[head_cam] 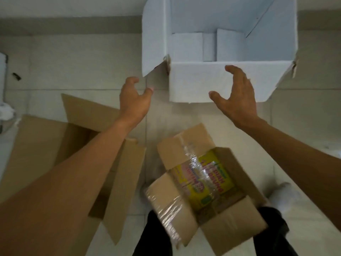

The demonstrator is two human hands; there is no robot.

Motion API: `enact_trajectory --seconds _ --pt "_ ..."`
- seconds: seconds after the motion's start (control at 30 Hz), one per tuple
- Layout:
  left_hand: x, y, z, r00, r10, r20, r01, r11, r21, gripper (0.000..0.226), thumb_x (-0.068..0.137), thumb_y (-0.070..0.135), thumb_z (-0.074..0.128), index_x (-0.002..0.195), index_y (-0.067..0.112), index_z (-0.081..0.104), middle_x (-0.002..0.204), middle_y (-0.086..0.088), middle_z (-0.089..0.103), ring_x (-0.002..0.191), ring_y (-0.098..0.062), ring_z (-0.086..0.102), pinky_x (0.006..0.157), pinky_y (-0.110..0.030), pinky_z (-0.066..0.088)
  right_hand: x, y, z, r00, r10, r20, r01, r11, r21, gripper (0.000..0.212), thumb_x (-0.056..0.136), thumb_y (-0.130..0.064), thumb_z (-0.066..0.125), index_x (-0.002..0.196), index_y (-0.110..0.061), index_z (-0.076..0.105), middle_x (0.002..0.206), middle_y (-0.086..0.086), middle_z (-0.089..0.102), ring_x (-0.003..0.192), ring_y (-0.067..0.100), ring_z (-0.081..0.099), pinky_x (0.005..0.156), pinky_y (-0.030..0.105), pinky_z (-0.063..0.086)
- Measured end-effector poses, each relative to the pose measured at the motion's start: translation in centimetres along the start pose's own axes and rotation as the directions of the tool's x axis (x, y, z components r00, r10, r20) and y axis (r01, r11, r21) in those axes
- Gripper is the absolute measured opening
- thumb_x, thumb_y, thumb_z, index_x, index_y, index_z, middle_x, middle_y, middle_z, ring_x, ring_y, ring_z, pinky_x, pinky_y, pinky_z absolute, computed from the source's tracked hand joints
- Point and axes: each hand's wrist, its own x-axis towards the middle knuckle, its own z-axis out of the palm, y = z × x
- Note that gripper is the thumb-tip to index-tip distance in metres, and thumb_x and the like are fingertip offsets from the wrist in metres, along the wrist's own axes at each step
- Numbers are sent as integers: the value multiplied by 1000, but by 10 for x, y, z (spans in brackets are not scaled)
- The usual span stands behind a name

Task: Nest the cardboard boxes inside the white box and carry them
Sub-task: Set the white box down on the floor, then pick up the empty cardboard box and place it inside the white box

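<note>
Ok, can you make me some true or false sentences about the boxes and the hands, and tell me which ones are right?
1. The big white cardboard box is open at the top. True.
2. The left hand is holding a brown box. False: it is empty, fingers spread, near the white box's corner.
3. The small brown cardboard box with clear tape has a yellow printed packet inside. True.
4. The right hand is gripping the taped box. False: it is open, held in front of the white box's near flap.
5. The large plain brown cardboard box already sits inside the white one. False: it lies on the tiled floor.
</note>
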Motion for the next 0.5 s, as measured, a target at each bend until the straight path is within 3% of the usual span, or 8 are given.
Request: enact_trajectory --seconds 0.07,0.2,0.27,0.33,0.4,0.5 --pt "-17 -23 -26 999 0 40 -1 1000 24 47 86 29 60 129 16 45 131 -3 49 111 -9 45 88 -20 35 -27 -24 21 1000 13 21 -14 999 29 66 81 -31 65 137 -11 36 142 8 43 131 26 39 111 47 26" --pt "-47 -68 -83 997 -28 77 25 999 49 44 89 28 59 130 18 45 125 4 50 95 10 43 79 -4 33 -79 -66 54 994 80 79 -89 989 121 65 79 -32 65 136 -16 36 140 7 46 127 27 44 104 44 37" --pt "-67 -88 -105 997 -52 61 48 997 60 45 89 29 58 131 19 45 110 11 52 79 18 44 64 5 31 -107 -80 67 988 101 114 -116 984 136 65 79 -35 65 134 -18 36 138 8 48 124 28 47 99 44 42" --pt "-88 -105 -124 997 -61 37 59 996 62 44 90 27 59 131 20 45 96 16 52 60 22 47 46 5 32 -137 -91 78 981 122 148 -146 976 163 64 79 -37 66 133 -21 36 135 9 50 122 25 49 96 43 44" --pt "-109 -120 -142 997 -72 0 72 995 65 44 89 28 60 130 21 45 108 11 53 71 24 49 53 2 36 -166 -98 88 971 134 199 -176 963 205 62 79 -36 67 132 -24 35 132 8 50 119 23 50 94 44 46" --pt "-144 -146 -162 990 -107 -92 114 990 82 43 88 30 60 128 21 47 130 0 52 110 -6 49 83 -18 36 -203 -102 99 950 119 288 -187 956 225 61 79 -38 66 130 -25 35 127 6 51 112 22 52 91 44 48"
